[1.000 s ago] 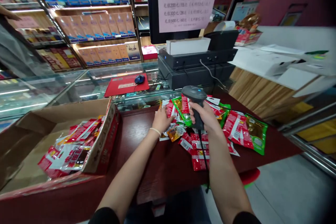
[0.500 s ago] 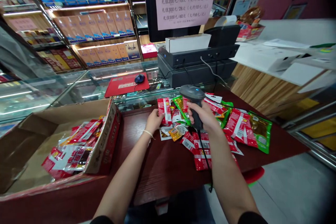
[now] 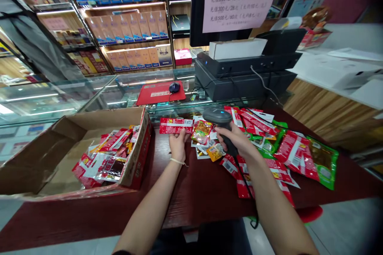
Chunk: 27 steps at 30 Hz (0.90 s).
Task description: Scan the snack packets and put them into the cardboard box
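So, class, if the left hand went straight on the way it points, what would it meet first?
Beyond the red packet it holds, the left hand would probably meet the glass display counter; depth is unclear.

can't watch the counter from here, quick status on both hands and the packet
Left hand holding red packet. Right hand gripping scanner. Loose packets crowding right hand's side.

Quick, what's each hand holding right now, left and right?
Left hand: closed, holding a red packet.
Right hand: closed around the handle of a scanner.
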### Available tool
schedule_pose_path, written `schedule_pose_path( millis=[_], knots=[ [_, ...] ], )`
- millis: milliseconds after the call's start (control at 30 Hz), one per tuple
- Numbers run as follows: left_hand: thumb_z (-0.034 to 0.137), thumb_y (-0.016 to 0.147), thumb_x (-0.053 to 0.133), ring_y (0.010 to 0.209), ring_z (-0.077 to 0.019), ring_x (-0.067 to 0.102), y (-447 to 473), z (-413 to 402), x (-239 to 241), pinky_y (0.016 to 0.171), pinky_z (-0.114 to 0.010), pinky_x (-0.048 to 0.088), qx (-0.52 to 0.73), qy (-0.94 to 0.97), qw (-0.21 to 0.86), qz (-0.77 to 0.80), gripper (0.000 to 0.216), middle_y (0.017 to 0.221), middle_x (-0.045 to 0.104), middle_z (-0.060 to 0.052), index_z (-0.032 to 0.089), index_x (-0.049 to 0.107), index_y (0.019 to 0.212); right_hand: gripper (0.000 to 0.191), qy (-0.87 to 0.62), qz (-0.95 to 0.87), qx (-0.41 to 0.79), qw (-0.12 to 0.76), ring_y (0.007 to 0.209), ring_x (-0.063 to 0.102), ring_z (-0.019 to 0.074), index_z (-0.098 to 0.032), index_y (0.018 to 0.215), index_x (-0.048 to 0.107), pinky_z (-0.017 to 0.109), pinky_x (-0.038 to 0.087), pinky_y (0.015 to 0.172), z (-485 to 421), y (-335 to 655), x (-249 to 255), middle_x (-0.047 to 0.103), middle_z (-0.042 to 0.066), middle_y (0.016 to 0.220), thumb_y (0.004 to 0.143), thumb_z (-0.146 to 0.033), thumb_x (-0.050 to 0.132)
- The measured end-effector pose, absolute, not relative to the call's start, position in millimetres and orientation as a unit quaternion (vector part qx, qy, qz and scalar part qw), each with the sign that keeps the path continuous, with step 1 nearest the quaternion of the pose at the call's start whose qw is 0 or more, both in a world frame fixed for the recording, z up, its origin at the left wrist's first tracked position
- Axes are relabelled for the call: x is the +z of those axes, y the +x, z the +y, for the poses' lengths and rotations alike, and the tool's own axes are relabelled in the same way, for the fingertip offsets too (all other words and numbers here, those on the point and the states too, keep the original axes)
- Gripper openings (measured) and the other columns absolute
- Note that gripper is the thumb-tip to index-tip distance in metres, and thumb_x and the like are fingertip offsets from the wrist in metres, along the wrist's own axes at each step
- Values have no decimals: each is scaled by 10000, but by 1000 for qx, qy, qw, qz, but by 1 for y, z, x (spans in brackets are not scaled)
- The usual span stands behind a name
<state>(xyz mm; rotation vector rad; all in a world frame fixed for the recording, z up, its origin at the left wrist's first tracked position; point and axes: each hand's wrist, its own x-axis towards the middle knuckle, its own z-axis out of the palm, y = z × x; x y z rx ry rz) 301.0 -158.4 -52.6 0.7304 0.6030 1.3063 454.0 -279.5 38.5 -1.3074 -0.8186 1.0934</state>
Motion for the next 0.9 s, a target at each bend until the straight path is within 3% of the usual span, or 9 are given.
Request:
schedule_pose_path(
  millis=[300,567,733,900],
  knots=[
    [318,665,798,774,-135,677,299,-149,-59,735,-283,555,602,294,671,318,371,905,695,-46,149,596,927,309,-579,-389,525,488,343,442,96,-222,784,477,219,354,327,-277,450,29,511,-62,505,764,-428,707],
    [394,660,798,912,-196,695,295,-151,-58,861,-378,543,583,335,676,301,493,974,716,-76,161,565,1027,297,-549,-393,519,525,353,454,95,-234,805,472,209,357,329,-276,447,29,524,-69,523,779,-425,698],
    [457,702,757,908,-195,688,297,-156,-46,780,-322,558,584,381,649,306,522,1047,703,-100,175,540,1085,328,-539,-372,499,568,349,448,91,-234,808,454,205,362,319,-271,443,28,512,-84,527,768,-445,701],
    [476,765,694,906,-189,674,291,-168,2,716,-267,542,616,411,610,282,478,1101,684,-95,186,551,1117,329,-526,-356,482,604,356,454,91,-224,743,465,213,386,335,-267,437,26,514,-74,525,772,-449,703]
  ],
)
